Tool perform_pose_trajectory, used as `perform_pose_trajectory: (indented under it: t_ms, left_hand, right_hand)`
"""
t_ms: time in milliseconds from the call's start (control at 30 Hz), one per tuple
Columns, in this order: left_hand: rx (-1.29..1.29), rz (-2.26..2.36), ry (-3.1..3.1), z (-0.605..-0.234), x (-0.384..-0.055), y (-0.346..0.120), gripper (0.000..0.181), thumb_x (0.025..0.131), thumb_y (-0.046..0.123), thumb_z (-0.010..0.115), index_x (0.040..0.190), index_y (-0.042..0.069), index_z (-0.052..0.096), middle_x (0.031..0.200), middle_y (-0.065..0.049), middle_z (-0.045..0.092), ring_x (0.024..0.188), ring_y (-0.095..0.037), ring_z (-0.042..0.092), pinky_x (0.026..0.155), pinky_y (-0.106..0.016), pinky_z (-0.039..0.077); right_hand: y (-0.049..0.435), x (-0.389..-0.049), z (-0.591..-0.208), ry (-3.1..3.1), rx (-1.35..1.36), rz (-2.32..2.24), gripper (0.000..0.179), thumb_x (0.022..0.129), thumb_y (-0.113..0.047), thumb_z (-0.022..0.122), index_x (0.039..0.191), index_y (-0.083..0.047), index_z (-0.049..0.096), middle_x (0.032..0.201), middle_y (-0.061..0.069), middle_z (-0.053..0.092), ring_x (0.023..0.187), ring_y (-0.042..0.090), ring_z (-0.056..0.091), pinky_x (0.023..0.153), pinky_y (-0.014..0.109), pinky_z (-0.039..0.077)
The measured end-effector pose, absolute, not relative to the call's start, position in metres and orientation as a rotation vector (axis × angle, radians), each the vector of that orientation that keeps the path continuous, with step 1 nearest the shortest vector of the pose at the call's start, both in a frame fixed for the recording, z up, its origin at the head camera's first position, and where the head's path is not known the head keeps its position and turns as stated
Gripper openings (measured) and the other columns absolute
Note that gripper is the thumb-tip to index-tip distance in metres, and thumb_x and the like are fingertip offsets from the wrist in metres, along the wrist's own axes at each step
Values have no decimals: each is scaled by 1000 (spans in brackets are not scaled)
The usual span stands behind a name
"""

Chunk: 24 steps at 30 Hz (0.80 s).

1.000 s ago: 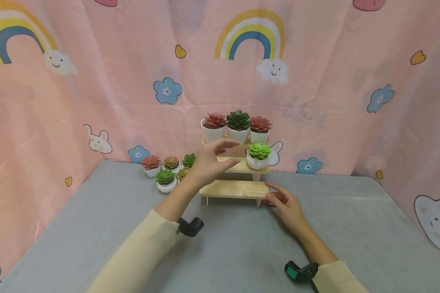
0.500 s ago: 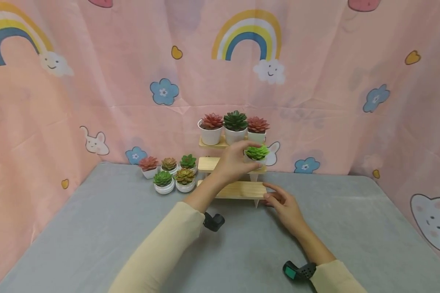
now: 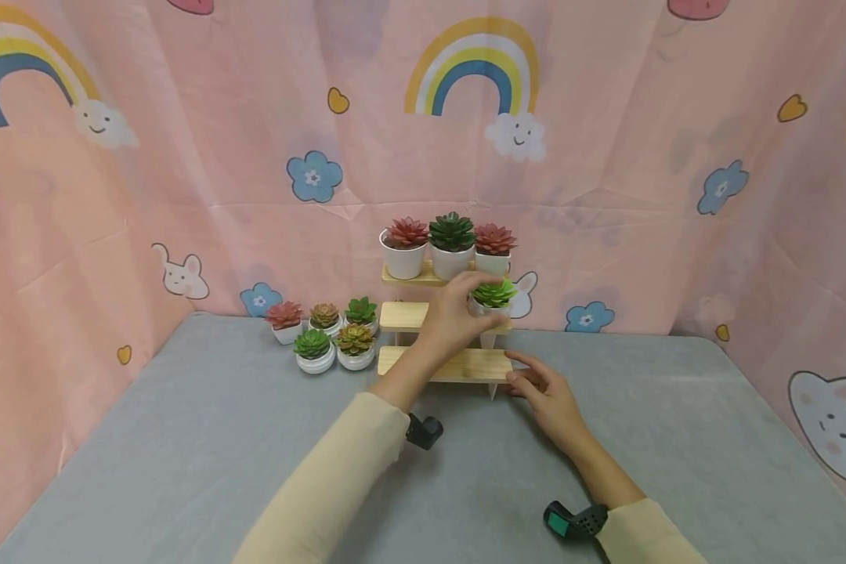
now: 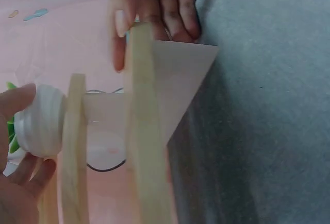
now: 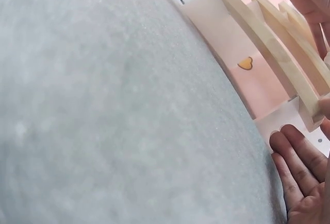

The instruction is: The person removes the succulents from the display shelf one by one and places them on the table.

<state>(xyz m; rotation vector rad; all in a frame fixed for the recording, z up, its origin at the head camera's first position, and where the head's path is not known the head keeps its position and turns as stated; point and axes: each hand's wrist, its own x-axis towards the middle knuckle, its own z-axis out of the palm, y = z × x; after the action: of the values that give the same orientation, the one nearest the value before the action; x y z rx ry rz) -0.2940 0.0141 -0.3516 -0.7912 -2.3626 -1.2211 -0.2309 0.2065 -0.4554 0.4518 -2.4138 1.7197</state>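
Reaching forward and toward the right with the left arm, with the forearm slanting over the front edge of the stand and the cream sleeve [image 3: 341,478] ending short of the wrist. Bending the left hand [image 3: 451,313] round a bright green succulent [image 3: 495,293] at the right end of the middle tier [image 3: 403,316], on a three-tier wooden stand [image 3: 465,364]. Gripping its white pot [image 4: 42,121] between curved fingers [image 4: 18,100], spread only as wide as the pot, with its base against the board (clearest from the left wrist).

Angling the right arm inward from the lower right, with the wrist low over the table [image 3: 183,439]. Clasping the right end of the bottom tier with the right hand [image 3: 546,398], with thumb and index finger at the board's end and the other fingers curled underneath, next to a white triangular leg [image 4: 180,80]. Wearing on that wrist a black wrist camera [image 3: 574,521].

On the top tier [image 3: 430,276], from the left: a red succulent [image 3: 406,233], a dark green succulent [image 3: 452,231] and another red one [image 3: 494,239]. On the table, left of the stand: a cluster of five small potted succulents [image 3: 313,346].
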Motion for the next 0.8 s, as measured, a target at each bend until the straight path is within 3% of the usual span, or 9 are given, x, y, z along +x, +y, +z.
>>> perform_pose_trajectory:
  t_ms: [300, 800]
  left_hand:
    - [-777, -1246, -2302, -360, -291, 19, 48, 79, 14, 77, 124, 20, 61, 127, 4, 59, 119, -8, 54, 100, -26, 47]
    - [-726, -1199, -2247, -367, -290, 24, 47, 77, 19, 81, 122, 19, 64, 128, 5, 60, 122, -7, 54, 103, -21, 44]
  right_hand:
    - [206, -230, -455, -2421, 439, 1713, 41, 97, -27, 56, 136, -13, 53, 107, 20, 69, 92, 22, 70, 80, 23, 56]
    - [205, -231, -453, -2425, 446, 1711, 41, 98, -25, 55, 136, -10, 52, 107, 21, 69, 92, 20, 70, 79, 21, 56]
